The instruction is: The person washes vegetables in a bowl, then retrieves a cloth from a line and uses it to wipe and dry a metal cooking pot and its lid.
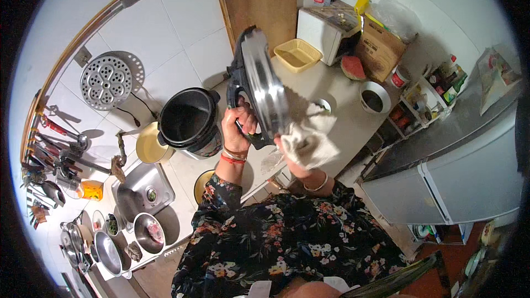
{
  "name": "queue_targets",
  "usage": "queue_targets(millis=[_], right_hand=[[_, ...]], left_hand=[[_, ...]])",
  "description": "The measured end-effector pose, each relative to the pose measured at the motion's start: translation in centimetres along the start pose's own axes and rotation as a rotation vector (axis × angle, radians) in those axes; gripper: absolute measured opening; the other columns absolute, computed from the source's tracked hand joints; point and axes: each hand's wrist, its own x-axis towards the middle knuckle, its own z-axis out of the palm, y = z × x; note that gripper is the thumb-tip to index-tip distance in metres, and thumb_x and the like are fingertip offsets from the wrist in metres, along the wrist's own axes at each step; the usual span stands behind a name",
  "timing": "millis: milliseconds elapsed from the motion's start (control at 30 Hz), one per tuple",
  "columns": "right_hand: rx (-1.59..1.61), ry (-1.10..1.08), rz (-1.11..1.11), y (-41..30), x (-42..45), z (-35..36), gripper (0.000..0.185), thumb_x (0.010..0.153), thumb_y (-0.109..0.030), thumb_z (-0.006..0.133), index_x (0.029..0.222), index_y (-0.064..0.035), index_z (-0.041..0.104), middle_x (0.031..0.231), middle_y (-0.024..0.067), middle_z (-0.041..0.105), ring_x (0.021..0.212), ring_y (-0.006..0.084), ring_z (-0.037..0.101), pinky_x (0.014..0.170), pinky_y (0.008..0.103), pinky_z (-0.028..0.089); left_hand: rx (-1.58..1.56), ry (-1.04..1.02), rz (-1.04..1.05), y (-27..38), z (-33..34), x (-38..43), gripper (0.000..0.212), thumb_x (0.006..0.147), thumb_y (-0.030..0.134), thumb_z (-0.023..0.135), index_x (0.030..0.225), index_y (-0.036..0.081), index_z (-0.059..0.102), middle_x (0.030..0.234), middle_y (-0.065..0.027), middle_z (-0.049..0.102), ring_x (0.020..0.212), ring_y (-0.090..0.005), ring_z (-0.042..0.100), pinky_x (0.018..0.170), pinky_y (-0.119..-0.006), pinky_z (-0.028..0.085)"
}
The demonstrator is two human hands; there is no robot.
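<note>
My left hand (pixel 239 124) grips the black handle of an electric pressure cooker lid (pixel 265 78). The lid is raised and tilted on edge, its shiny metal inner side turned to the right. In my right hand (pixel 293 158) is a crumpled white cloth (pixel 310 142), held near the lid's lower rim and partly blurred. The cloth hides some of the fingers. Left of the lid stands the uncovered cooker body (pixel 190 120), its interior black. I cannot tell whether anything lies inside it.
A sink (pixel 140 190) and a metal bowl with what looks like raw meat (pixel 150 231) lie to the left. Beyond the lid are a yellow plastic basket (pixel 298 56) and a cut watermelon piece (pixel 352 68). A white bowl (pixel 375 97) and a refrigerator (pixel 447 190) stand to the right.
</note>
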Motion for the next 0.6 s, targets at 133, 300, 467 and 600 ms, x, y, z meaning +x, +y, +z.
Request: queue_targets(millis=[133, 300, 467, 600], right_hand=[[-0.128, -0.222, 0.065, -1.6, 0.1, 4.7, 0.043, 0.083, -0.021, 0.063, 0.118, 0.0012, 0.052, 0.115, 0.0158, 0.053, 0.097, 0.0255, 0.058, 0.081, 0.0333, 0.053], [-1.544, -0.544, -0.583, -4.7, 1.4, 8.5, 0.049, 0.067, -0.006, 0.071, 0.113, 0.0022, 0.055, 0.115, 0.021, 0.053, 0.106, 0.0354, 0.054, 0.08, 0.0393, 0.053], [-1.478, -0.895, -0.437, -6.2, 3.5, 7.7, 0.059, 0.078, -0.027, 0.066, 0.128, -0.0019, 0.049, 0.139, 0.0184, 0.043, 0.133, 0.0337, 0.035, 0.111, 0.0458, 0.028], [-1.79, -0.869, -0.679, -5.5, 9.2, 6.5, 0.039, 0.076, -0.023, 0.059, 0.108, -0.0013, 0.063, 0.133, 0.0184, 0.049, 0.136, 0.0318, 0.032, 0.114, 0.0465, 0.02]], left_hand=[[0.213, 0.136, -0.03, -3.8, -11.0, 1.2, 0.029, 0.086, 0.029, 0.055, 0.104, 0.006, 0.057, 0.077, -0.005, 0.059, 0.066, -0.0168, 0.058, 0.055, -0.03, 0.048], [0.407, 0.138, -0.215, -6.1, -17.5, -5.4, 0.039, 0.087, 0.038, 0.057, 0.108, 0.006, 0.06, 0.084, -0.008, 0.066, 0.076, -0.0197, 0.064, 0.062, -0.033, 0.052], [0.436, 0.088, -0.172, -5.0, -14.7, -3.1, 0.039, 0.087, 0.038, 0.057, 0.108, 0.006, 0.06, 0.085, -0.0082, 0.066, 0.076, -0.0201, 0.064, 0.062, -0.033, 0.052], [0.431, 0.071, -0.153, -5.5, -14.1, -1.3, 0.039, 0.087, 0.038, 0.057, 0.108, 0.006, 0.06, 0.085, -0.0084, 0.066, 0.076, -0.0204, 0.064, 0.063, -0.033, 0.052]])
